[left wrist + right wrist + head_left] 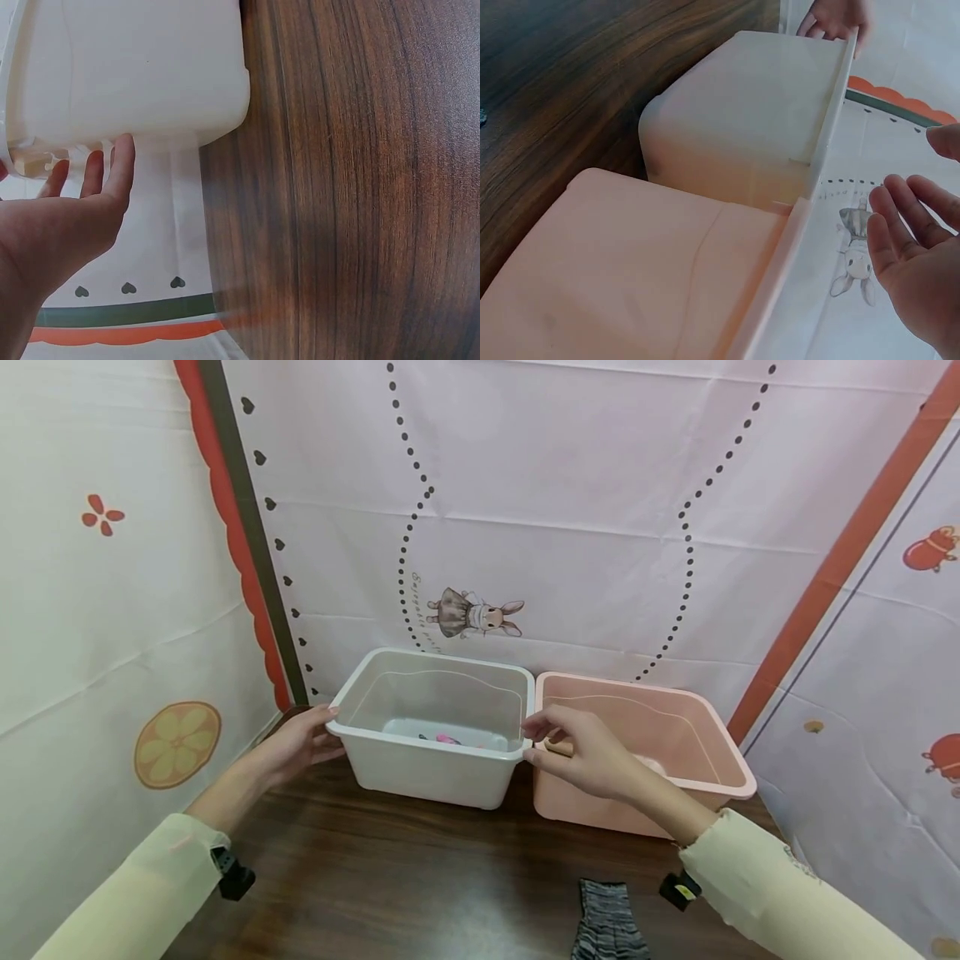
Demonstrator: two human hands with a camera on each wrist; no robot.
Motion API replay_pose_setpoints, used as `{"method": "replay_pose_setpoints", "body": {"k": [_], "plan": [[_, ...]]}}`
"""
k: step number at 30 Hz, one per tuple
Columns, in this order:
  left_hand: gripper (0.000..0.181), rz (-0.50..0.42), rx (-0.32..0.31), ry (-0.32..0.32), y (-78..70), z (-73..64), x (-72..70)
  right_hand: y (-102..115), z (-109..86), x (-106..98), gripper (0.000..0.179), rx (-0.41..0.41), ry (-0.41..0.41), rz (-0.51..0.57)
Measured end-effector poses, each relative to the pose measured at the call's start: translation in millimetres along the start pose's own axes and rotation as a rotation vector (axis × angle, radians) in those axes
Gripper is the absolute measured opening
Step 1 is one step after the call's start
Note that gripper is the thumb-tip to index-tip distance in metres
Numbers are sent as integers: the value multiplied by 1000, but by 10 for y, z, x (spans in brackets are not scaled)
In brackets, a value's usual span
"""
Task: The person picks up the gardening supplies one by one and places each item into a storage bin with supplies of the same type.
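A white plastic bin (427,774) stands on the table, with small pink and dark items (446,739) on its floor. My left hand (300,742) holds the bin's left end, thumb on the rim and fingers below it. Those fingers (120,169) lie along the outer wall in the left wrist view. Over the bin's right rim is my right hand (581,750), its loosely bent fingers apart with nothing between them in the right wrist view. A pink bin (641,255) stands close beside the white one, partly behind my right hand and forearm in the head view.
A grey striped knit piece (609,920) lies near the front of the dark wooden table (420,868). Printed cloth walls (570,585) rise right behind the bins and on both sides. Something pale (651,766) shows inside the pink bin.
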State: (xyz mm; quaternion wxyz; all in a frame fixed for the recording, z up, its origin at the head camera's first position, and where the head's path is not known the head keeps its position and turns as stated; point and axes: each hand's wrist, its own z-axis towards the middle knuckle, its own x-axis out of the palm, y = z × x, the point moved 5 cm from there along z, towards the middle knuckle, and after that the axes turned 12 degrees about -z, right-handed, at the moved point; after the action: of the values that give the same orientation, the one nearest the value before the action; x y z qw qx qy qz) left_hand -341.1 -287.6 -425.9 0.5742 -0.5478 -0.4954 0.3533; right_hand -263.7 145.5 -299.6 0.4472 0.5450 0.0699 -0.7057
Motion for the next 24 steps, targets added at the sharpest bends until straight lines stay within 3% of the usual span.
{"method": "replay_pose_setpoints", "body": {"k": [12, 24], "plan": [[66, 6, 21, 31, -23, -22, 18, 89, -308, -39, 32, -153, 42, -127], [66, 13, 14, 9, 13, 7, -8, -69, -710, 158, 33, -85, 156, -106]]}}
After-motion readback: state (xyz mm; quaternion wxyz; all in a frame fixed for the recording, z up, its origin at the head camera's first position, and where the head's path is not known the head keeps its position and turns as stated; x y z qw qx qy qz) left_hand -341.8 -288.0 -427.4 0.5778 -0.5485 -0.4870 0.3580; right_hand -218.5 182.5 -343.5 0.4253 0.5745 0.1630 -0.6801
